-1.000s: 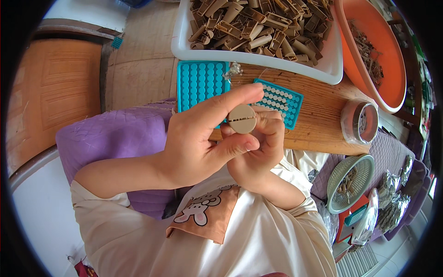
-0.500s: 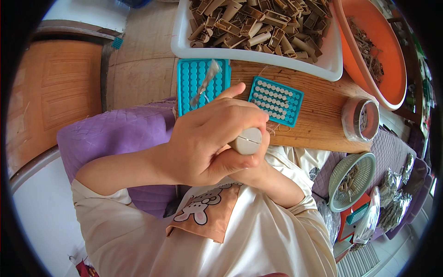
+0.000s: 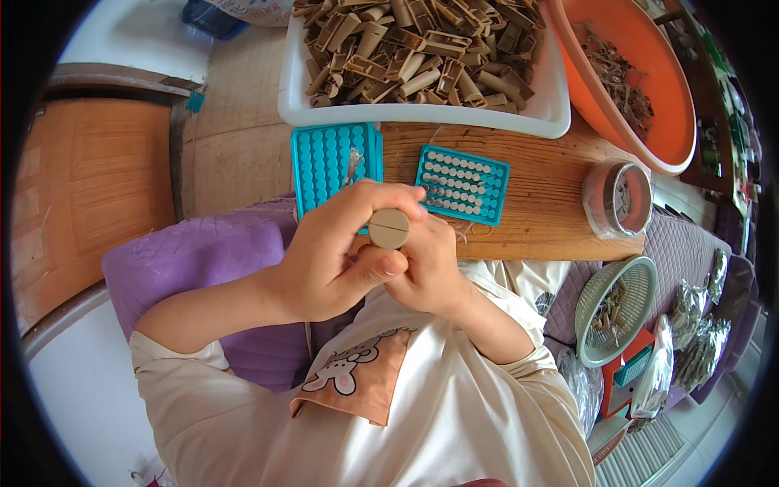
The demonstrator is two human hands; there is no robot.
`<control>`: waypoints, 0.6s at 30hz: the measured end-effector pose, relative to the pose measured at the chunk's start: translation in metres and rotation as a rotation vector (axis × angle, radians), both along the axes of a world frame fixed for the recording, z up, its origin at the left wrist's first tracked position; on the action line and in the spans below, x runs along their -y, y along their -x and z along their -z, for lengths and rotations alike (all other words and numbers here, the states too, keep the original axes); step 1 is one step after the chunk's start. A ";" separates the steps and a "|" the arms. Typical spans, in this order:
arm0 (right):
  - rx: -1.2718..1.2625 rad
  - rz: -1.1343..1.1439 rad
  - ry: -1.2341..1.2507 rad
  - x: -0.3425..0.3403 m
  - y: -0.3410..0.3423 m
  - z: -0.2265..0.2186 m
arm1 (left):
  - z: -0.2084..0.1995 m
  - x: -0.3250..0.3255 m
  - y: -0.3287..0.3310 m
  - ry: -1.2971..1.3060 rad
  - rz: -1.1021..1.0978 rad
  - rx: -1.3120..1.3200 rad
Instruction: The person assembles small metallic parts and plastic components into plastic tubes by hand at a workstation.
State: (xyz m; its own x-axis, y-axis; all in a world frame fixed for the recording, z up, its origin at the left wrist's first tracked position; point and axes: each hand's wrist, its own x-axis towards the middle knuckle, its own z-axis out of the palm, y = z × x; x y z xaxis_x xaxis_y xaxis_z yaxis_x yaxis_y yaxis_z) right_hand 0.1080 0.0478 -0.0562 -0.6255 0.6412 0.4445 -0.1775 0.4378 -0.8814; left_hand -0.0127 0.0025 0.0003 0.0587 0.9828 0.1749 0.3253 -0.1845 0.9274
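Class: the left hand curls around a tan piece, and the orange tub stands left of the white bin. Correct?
No: the head view shows the orange tub right of the white bin. The left hand curls around a tan piece.

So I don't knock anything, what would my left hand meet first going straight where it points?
Your left hand would probably meet your right hand first, though depth is unclear.

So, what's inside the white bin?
The white bin holds a heap of tan hollow pieces. They hide its floor and anything lower; its far end is out of frame.
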 end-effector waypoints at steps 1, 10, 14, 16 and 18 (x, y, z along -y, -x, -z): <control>-0.002 0.004 -0.003 -0.002 -0.004 -0.003 | 0.000 0.000 -0.001 0.020 -0.054 0.032; 0.434 -0.253 -0.272 -0.046 -0.055 -0.049 | -0.014 -0.008 0.011 -0.154 0.312 -0.545; 0.386 -0.542 -0.231 -0.052 -0.051 -0.049 | -0.012 -0.009 0.003 -0.296 0.324 -0.414; 0.299 -0.661 -0.168 -0.051 -0.047 -0.044 | -0.009 -0.007 0.001 -0.328 0.271 -0.346; 0.292 -0.686 -0.148 -0.053 -0.042 -0.042 | -0.015 -0.007 0.004 -0.255 0.284 -0.363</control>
State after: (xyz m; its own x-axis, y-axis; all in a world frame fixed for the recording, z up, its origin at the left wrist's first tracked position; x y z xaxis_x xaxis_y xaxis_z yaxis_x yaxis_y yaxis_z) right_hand 0.1504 0.1010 -0.0140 -0.9679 0.0126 0.2510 -0.2214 0.4302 -0.8752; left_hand -0.0170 0.0098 0.0157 0.4174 0.8485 0.3253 0.5216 -0.5169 0.6788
